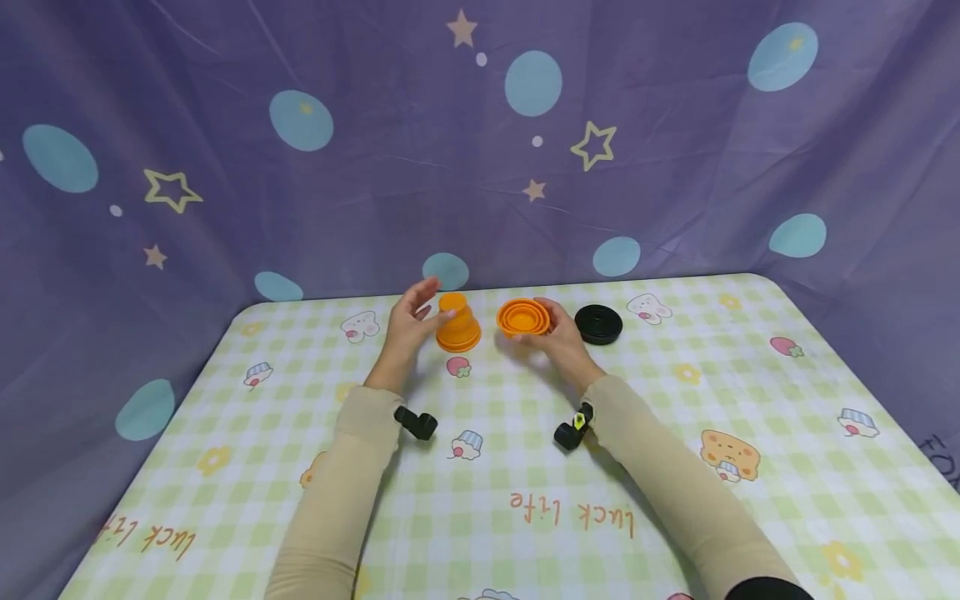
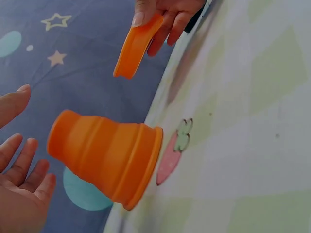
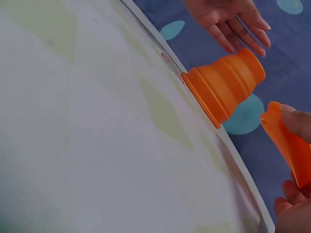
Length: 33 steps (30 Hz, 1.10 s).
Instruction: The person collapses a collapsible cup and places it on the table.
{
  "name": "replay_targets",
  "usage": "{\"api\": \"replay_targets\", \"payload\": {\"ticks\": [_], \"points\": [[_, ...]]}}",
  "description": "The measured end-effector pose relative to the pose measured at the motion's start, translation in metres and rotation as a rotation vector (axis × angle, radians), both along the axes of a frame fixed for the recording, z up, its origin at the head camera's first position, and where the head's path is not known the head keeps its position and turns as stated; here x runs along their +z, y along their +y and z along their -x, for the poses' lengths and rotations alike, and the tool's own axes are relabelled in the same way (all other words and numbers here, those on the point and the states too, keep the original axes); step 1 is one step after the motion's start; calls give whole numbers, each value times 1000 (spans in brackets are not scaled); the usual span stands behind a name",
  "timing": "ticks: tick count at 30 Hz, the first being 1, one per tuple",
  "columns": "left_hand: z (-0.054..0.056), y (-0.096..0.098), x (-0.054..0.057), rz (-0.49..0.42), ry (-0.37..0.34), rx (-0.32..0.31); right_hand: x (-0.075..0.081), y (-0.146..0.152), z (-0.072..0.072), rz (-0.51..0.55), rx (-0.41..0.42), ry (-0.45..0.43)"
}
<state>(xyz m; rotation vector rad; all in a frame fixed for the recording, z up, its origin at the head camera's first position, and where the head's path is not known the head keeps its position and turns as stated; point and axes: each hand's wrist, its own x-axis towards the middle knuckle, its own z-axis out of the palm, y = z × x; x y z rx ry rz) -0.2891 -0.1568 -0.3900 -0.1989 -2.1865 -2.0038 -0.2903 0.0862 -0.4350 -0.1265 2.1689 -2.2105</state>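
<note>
An orange collapsible cup (image 1: pixel 458 330), stretched out and upside down with its wide rim on the table, stands near the back edge. My left hand (image 1: pixel 409 327) is just left of it, fingers relaxed and spread; in the left wrist view a gap shows between those fingers and the stretched cup (image 2: pixel 104 153). To its right my right hand (image 1: pixel 561 337) grips a second orange collapsible cup (image 1: pixel 523 318), folded flat in rings, above the table. Thumb and fingers pinch the folded cup (image 3: pixel 286 141) at its rim.
A round black lid-like disc (image 1: pixel 598 322) lies on the table right of my right hand. The table has a checked, printed cloth (image 1: pixel 480 517). A purple curtain (image 1: pixel 420 150) with stars and blue ovals hangs behind the back edge. Each wrist wears a small black camera.
</note>
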Motion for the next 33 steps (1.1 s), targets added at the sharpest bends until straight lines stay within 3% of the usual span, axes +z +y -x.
{"api": "replay_targets", "payload": {"ticks": [8, 13, 21, 27, 33], "points": [[8, 4, -12, 22, -79, 25, -7, -4, 9, 13, -33, -16], [11, 6, -16, 13, -98, 37, -8, -4, 11, -34, -38, -28], [11, 10, -19, -2, -120, 34, -10, 3, 17, -227, 60, 9], [11, 11, -22, 44, -143, 76, -10, 10, 19, -270, 134, 25], [9, 14, -22, 68, -122, 110, -8, 15, 20, -340, 170, 17]]}}
